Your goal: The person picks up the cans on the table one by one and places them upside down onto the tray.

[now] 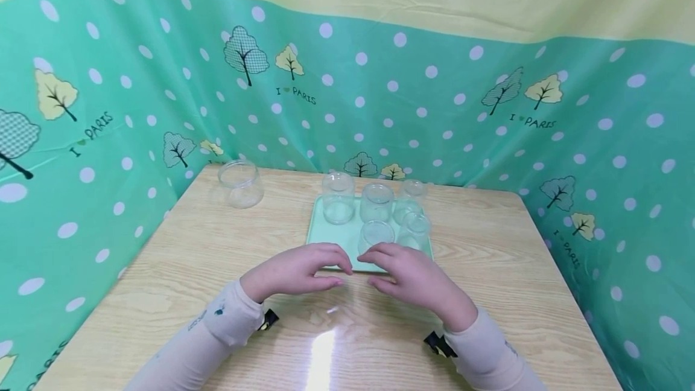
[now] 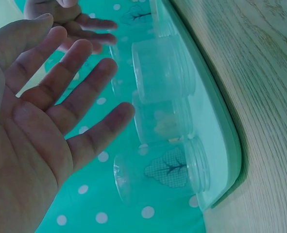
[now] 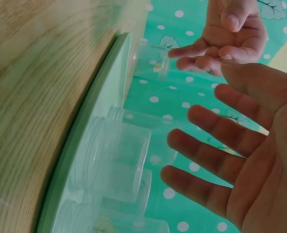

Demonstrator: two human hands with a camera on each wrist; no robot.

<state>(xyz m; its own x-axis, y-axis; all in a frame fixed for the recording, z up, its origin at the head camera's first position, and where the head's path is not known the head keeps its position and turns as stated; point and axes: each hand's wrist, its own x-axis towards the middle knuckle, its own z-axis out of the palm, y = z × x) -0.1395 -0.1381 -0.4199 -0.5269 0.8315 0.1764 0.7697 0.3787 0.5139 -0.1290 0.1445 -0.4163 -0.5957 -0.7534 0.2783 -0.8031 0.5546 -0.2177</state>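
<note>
My left hand (image 1: 306, 269) and right hand (image 1: 412, 273) hover at the near edge of a pale green tray (image 1: 335, 237), fingertips facing each other with a small gap between. Both palms show bare in the wrist views, the fingers spread and loosely bent. On the tray stand several clear jars, upside down, their threaded rims down in the wrist views. One jar (image 1: 377, 235) is nearest the right fingertips; another jar (image 1: 414, 231) stands right of it. Behind them are a tall jar (image 1: 338, 201) at the left, a middle jar (image 1: 377, 203) and a back right jar (image 1: 412, 198).
A wider clear jar (image 1: 242, 186) stands apart on the wooden table (image 1: 206, 258), at its far left corner. Green dotted cloth (image 1: 380, 89) with tree prints hangs round the back and sides. Light glares on the tabletop near the front.
</note>
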